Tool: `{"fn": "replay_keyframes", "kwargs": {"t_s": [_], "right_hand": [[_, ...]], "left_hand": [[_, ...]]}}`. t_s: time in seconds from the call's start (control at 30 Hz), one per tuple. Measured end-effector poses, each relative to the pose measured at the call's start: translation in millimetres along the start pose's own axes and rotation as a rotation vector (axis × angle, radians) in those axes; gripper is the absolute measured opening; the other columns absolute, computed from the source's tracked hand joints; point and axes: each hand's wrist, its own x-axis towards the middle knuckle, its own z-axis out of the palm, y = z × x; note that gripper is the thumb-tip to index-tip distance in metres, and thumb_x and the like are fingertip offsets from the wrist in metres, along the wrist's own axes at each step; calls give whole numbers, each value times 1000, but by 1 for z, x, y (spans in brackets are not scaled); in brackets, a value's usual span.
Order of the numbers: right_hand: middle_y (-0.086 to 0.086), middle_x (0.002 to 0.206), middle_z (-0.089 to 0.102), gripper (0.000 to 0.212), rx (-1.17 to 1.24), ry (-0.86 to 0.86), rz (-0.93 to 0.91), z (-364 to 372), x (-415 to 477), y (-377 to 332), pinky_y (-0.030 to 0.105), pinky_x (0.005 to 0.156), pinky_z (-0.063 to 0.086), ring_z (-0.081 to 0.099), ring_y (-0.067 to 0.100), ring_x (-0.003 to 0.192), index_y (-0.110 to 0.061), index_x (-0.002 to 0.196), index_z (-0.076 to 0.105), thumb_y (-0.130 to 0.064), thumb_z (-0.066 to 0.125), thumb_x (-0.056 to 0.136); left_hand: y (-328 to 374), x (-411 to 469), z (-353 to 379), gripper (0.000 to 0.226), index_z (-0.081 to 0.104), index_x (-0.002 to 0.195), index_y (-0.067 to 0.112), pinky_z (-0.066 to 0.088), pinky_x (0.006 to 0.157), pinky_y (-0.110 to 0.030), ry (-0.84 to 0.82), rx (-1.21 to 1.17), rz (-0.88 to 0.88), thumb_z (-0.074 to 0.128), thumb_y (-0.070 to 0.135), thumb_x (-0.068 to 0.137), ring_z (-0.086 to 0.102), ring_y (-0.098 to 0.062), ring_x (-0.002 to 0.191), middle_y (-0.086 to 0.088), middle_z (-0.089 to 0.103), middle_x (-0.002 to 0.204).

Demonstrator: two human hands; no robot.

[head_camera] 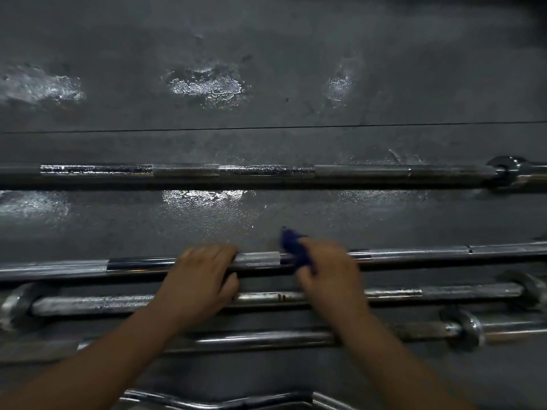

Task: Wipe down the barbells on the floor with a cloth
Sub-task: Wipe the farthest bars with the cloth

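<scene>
On floor, chrome knurled barbells [260,259]

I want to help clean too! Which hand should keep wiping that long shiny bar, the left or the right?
The right hand. It holds the dark blue cloth against the long chrome barbell. The left hand only rests on that bar, with no cloth, likely steadying it.

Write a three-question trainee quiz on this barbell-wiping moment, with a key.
1. Which hand holds the blue cloth?
2. True or false: the left hand rests on the same barbell that the cloth touches.
3. The farthest barbell is: A) touched by a hand, B) untouched, C) held off the floor.

Key: 1. The right hand. 2. True. 3. B.
</scene>
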Motion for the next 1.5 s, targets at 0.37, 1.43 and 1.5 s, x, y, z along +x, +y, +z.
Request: {"fn": "replay_keyframes", "kwargs": {"t_s": [0.37,1.43,1.5], "right_hand": [[4,139,54,52,30,-37,-144,41,0,-66,42,115,31,46,24,132,-20,131,56,-23,45,80],[6,144,52,54,39,-43,-3,-9,28,7,34,118,25,42,26,137,-13,130,60,2,56,78],[7,140,55,51,59,-52,-19,-17,18,6,35,115,30,47,27,133,-11,128,62,1,53,80]], "left_hand": [[8,13,3,74,48,144,17,31,109,-53,5,107,-21,48,58,82,44,-27,132,-2,50,145],[22,44,-29,88,22,153,22,24,115,-42,-127,247,-96,44,58,75,38,-23,135,-2,40,148],[29,31,-30,86,25,150,22,26,113,-42,-124,239,-87,48,58,76,38,-24,134,-2,39,147]]}}
